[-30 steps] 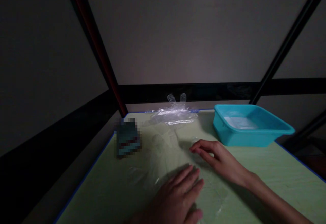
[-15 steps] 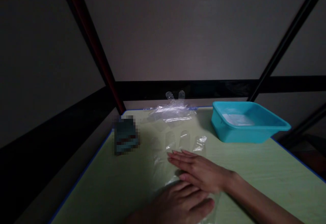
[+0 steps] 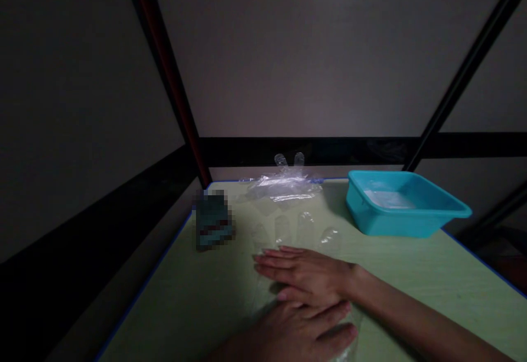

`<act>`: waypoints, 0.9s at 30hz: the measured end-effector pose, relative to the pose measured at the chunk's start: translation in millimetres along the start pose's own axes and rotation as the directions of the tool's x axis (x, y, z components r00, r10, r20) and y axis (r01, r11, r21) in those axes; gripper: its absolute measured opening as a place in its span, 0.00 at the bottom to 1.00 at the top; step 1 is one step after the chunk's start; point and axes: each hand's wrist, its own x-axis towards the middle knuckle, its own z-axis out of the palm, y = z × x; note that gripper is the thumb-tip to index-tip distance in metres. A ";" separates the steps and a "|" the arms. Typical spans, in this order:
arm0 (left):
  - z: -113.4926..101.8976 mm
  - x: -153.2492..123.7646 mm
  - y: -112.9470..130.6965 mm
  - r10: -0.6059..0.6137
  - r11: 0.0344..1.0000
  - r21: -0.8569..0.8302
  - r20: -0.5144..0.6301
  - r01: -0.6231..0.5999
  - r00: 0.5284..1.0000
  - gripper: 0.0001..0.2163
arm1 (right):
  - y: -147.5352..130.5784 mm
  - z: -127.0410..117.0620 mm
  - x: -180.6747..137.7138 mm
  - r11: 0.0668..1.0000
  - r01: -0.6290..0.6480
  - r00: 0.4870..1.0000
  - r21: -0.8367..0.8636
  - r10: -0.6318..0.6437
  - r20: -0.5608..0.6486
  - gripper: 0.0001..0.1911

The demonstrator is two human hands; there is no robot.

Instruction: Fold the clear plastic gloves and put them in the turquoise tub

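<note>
A clear plastic disposable glove [image 3: 305, 229] lies spread on the pale green table [image 3: 197, 301], its fingers pointing to the far side. Flat across its palm rests my right hand [image 3: 310, 274], fingers stretched out to the left. Closer to me, my left hand [image 3: 300, 332] lies palm down over the lower part of the glove, its fingers apart and pointing right. The two hands touch or overlap slightly where they meet. Both cover much of the glove's palm and cuff.
A heap of clear plastic gloves [image 3: 284, 186] sits at the table's far edge. Right of it stands a turquoise plastic basin [image 3: 395, 222] with something whitish inside. A pixelated dark object [image 3: 214, 219] is on the left. Wall panels [image 3: 288, 66] rise behind the table.
My right hand has slid left across the glove, and my left hand has shifted a little to the right. The glove's fingers look flatter. The whole view has shifted slightly.
</note>
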 end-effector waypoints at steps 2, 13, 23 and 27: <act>-5.3 0.4 -1.7 0.019 0.999 -0.032 0.033 -0.018 0.999 0.15 | 7.1 2.4 13.3 1.000 0.013 0.999 -0.001 -0.013 0.035 0.27; -33.2 -6.1 -30.5 -0.014 0.953 -0.300 0.107 0.045 0.994 0.29 | 77.7 -1.8 41.6 0.991 -0.134 0.990 -0.019 0.134 0.042 0.26; -37.9 -5.3 -13.4 0.043 0.986 -0.167 0.091 -0.028 0.995 0.19 | 79.7 -3.7 44.9 0.988 -0.149 0.989 -0.028 0.149 0.004 0.25; -38.6 -5.9 -13.7 0.033 0.986 -0.165 0.095 -0.017 0.995 0.19 | 71.3 -16.8 31.2 0.974 -0.222 0.963 0.042 0.226 -0.148 0.26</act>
